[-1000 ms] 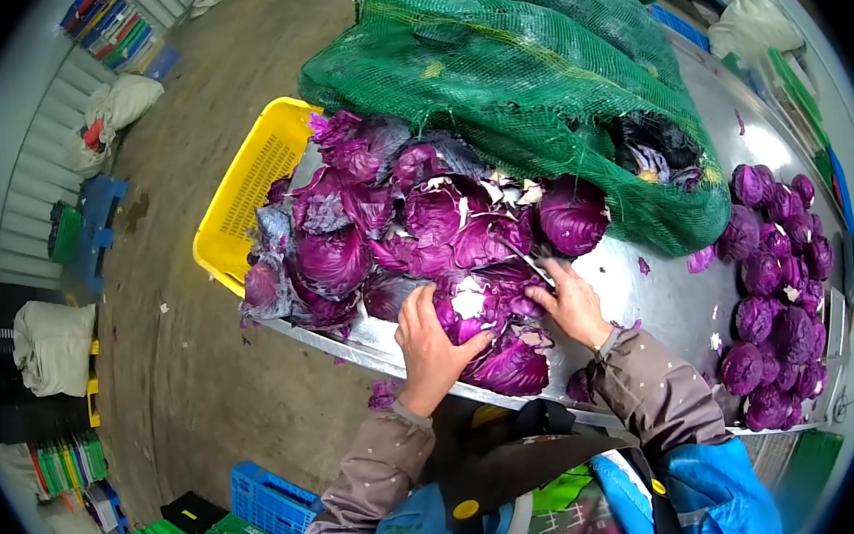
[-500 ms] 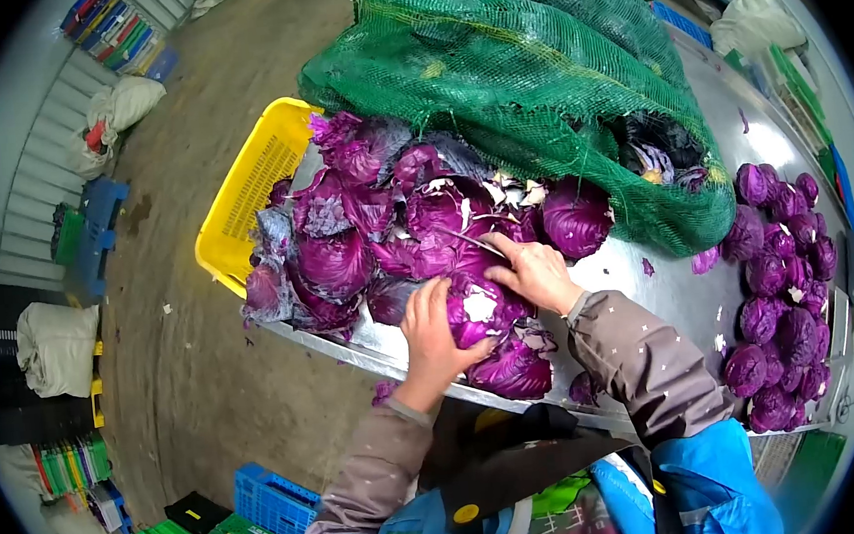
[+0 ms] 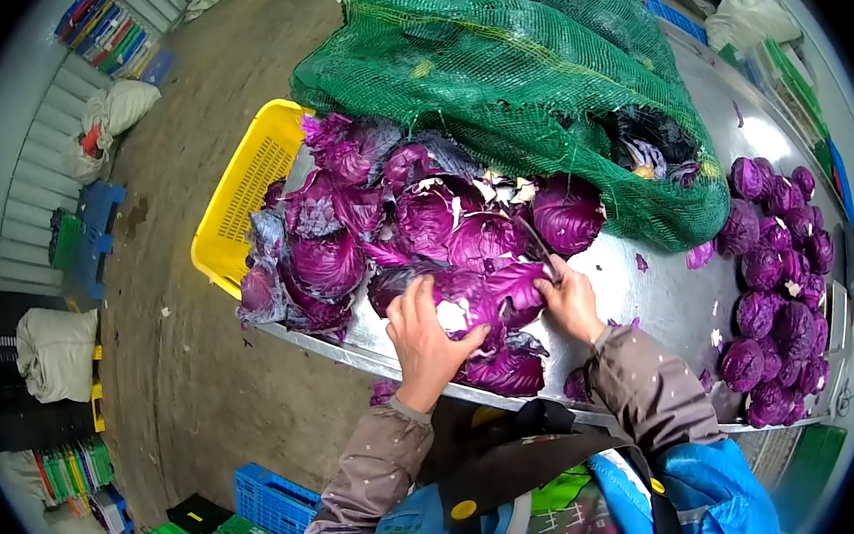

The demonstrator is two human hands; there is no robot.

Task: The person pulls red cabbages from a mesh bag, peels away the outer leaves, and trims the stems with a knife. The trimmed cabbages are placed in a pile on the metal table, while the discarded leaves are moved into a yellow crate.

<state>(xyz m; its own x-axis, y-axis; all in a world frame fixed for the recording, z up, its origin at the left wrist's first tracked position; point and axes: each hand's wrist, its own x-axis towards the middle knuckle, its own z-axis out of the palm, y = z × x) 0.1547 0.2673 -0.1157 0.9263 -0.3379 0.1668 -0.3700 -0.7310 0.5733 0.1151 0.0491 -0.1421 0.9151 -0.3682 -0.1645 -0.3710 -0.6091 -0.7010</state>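
Near the front edge of the metal table, my left hand [image 3: 423,343] grips a red cabbage [image 3: 462,302] from its left side, thumb and fingers spread round it. My right hand [image 3: 572,301], fingers closed, holds a knife [image 3: 535,241] whose dark blade points up and away. A loose purple leaf [image 3: 517,285] stands out from the cabbage beside the right fingertips. Cut outer leaves [image 3: 503,371] lie just below the cabbage. More leaves and heads [image 3: 328,260] are heaped to the left and beyond, and a whole cabbage [image 3: 568,214] sits past the knife.
A yellow basket [image 3: 232,207] stands at the left behind the leaf heap. Green mesh sacks [image 3: 522,69] with cabbages lie across the far side of the metal table [image 3: 650,300]. Trimmed cabbages [image 3: 770,290] are piled at the right. Blue crate [image 3: 273,502] on the floor, lower left.
My right hand has moved right and toward me with the knife, and a leaf now stands away from the cabbage. The left hand stays on the cabbage, slightly shifted.
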